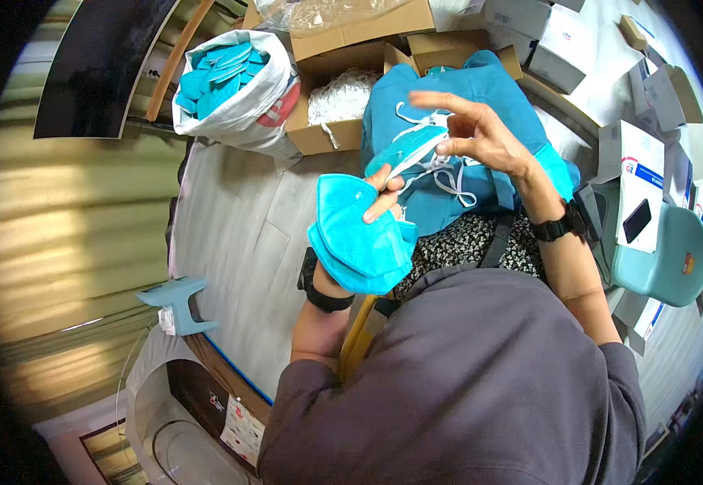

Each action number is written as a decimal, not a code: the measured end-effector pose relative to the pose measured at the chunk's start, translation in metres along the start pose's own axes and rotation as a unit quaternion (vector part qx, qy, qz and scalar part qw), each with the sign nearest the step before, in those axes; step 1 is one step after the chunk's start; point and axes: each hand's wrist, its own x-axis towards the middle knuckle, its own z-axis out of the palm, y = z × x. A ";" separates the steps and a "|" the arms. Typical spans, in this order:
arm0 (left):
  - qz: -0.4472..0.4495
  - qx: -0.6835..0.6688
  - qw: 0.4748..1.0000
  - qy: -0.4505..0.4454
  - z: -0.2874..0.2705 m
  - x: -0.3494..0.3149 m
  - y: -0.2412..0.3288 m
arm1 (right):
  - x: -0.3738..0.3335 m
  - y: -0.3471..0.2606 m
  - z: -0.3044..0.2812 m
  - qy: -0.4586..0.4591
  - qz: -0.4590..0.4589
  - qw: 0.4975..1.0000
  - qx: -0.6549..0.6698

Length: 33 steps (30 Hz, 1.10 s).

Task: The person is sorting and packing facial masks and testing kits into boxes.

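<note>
A stack of turquoise folded face masks point(355, 234) is gripped in my left hand point(380, 194), whose fingers close over its upper edge. Another turquoise mask with a white edge point(412, 153) slants up from those fingers. My right hand point(485, 133) is just above it, fingers spread and thumb close to the white edge; whether the thumb touches it I cannot tell. The stretched forefinger is smeared by motion. White elastic loops point(452, 186) lie beneath this hand on the teal cloth point(521, 105) spread in front of me.
At the far left stands a white sack point(238, 125) filled with turquoise mask pieces. Beside it, an open cardboard box point(311, 141) contains tangled white elastic loops point(343, 97). White boxes point(566, 48) and a pale green chair point(667, 267) holding a phone point(636, 221) are to the right.
</note>
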 end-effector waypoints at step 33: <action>0.361 0.540 0.683 0.334 0.033 0.020 -0.007 | 0.000 0.057 -0.021 0.187 -0.089 0.920 -0.332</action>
